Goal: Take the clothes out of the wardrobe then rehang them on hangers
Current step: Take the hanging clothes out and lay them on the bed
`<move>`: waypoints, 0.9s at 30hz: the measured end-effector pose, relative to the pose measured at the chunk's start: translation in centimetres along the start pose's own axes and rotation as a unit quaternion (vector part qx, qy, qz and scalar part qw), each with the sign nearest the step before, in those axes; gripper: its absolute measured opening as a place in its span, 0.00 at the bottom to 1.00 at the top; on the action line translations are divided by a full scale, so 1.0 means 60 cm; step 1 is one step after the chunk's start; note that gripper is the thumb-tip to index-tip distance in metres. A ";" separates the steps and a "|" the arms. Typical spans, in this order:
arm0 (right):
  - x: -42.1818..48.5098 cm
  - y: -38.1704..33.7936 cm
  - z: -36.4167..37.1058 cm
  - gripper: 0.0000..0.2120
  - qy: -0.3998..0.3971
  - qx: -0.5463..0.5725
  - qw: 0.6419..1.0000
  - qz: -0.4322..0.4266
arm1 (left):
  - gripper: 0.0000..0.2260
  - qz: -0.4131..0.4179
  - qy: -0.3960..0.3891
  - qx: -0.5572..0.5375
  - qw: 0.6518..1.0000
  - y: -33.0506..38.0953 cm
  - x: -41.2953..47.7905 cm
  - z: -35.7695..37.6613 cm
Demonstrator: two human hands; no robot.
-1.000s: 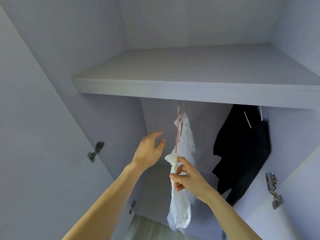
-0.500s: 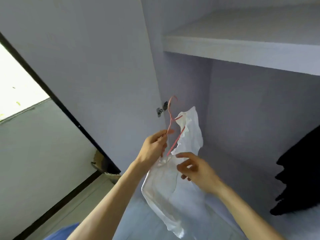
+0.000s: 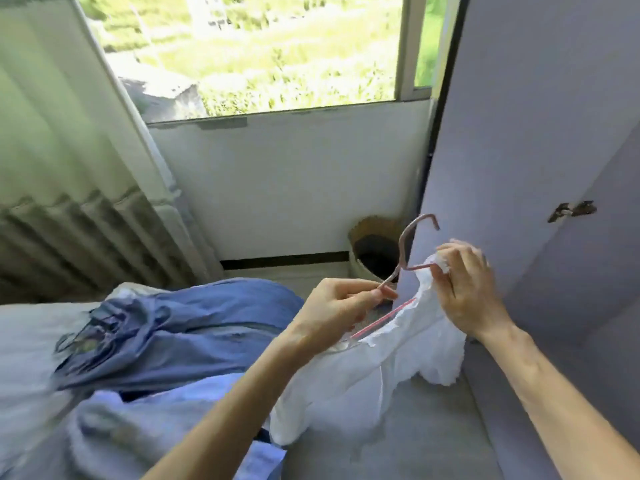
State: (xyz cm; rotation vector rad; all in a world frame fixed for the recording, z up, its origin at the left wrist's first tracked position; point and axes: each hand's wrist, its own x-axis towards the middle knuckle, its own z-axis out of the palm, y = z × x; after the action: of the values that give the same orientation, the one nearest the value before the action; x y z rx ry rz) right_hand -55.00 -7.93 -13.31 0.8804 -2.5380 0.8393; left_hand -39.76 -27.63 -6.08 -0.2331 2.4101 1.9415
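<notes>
Your left hand pinches the neck of the pink hanger between thumb and fingers, just below the hook. Your right hand now has its fingers curled round a bunch of the white garment at its top edge, by the hanger's shoulder. Half a second ago that right hand only reached toward the cloth with loose fingers, while the left held the hanger as it does now. The garment hangs from the hanger between your hands, outside the wardrobe and beside its open door. A second ago it hung under the shelf inside.

You have turned from the wardrobe's inside, so the shelf and the black garment have left the view. The window, the curtain, a woven basket on the floor and a heap of blue clothes on the bed now lie before you.
</notes>
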 end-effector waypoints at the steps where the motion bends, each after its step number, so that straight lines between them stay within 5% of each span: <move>1: 0.005 -0.033 0.021 0.24 0.001 0.017 1.000 -0.022 | 0.10 0.006 0.022 0.013 1.000 -0.009 -0.033 -0.019; 7: 0.024 -0.269 0.144 0.20 -0.096 0.089 0.976 -0.174 | 0.07 -0.044 0.192 -0.018 0.980 -0.066 -0.238 -0.128; 12: -0.009 -0.473 0.226 0.20 -0.171 0.137 0.916 -0.336 | 0.10 -0.084 0.324 -0.152 0.930 -0.097 -0.434 -0.168; 20: -0.155 -0.751 0.266 0.16 -0.254 0.225 0.763 -0.550 | 0.12 -0.077 0.499 -0.338 0.794 -0.123 -0.712 -0.093; 27: -0.303 -0.844 0.237 0.22 -0.404 0.248 0.602 -0.642 | 0.14 -0.162 0.615 -0.299 0.712 -0.112 -0.934 0.023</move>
State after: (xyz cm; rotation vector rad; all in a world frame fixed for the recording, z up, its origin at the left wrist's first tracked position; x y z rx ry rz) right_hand -10.12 -40.74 -11.45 3.1895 -1.1491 0.5862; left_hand 16.48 -22.46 -5.97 -2.4255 1.5542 2.6757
